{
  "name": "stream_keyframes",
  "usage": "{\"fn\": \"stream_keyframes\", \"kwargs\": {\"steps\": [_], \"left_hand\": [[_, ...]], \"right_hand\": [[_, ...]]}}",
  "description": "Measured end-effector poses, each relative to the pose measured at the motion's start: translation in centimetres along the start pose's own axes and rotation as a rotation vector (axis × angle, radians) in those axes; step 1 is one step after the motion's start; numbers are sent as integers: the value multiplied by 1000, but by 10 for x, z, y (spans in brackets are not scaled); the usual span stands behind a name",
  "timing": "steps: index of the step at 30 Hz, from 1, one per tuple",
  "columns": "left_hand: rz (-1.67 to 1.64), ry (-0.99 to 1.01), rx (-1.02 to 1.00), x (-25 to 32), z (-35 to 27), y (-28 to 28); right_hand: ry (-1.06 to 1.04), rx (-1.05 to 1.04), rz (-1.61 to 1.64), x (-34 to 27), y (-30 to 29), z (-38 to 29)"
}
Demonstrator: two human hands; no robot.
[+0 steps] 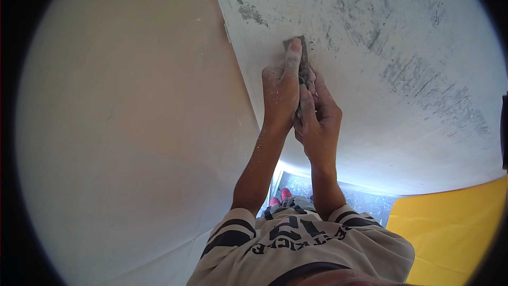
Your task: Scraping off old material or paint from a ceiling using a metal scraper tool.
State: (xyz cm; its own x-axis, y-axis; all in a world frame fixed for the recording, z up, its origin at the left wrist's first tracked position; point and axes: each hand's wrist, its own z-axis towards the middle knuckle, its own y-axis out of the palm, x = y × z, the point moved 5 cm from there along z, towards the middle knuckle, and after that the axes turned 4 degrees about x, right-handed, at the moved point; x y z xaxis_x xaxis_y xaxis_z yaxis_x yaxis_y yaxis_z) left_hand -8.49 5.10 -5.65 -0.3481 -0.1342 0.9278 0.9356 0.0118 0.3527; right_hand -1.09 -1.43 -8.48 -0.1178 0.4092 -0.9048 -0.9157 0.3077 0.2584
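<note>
Both my hands are on a dark, flat sanding block or folded abrasive pad [304, 61], up against a pale panel [357, 99] with grey streaks and patches. My left hand [281, 89] clasps it from the left, with the thumb stretched along its face near the top edge. Lower down, my right hand [323, 115] has hold of its bottom end, thumb in front and fingers at the right side. The two hands touch. White dust coats the fingers and specks my left forearm. The pad's rear face is hidden.
A broad plain pale surface [139, 107] fills the left side and meets the panel along a slanting edge. At lower right is a yellow sheet-like surface [448, 230]. Grey speckled floor [365, 202] and my pink shoes [285, 194] show below the panel.
</note>
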Motion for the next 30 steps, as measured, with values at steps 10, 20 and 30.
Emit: {"fn": "stream_keyframes", "kwargs": {"steps": [10,20,30], "left_hand": [[-86,-86,-40,-9,0,-1],[-151,32,2,3,8,4],[-124,24,-27,15,7,5]], "right_hand": [[43,1,-37,0,0,-6],[-74,-54,-94,-12,4,16],[-54,-42,-48,-21,10,8]]}}
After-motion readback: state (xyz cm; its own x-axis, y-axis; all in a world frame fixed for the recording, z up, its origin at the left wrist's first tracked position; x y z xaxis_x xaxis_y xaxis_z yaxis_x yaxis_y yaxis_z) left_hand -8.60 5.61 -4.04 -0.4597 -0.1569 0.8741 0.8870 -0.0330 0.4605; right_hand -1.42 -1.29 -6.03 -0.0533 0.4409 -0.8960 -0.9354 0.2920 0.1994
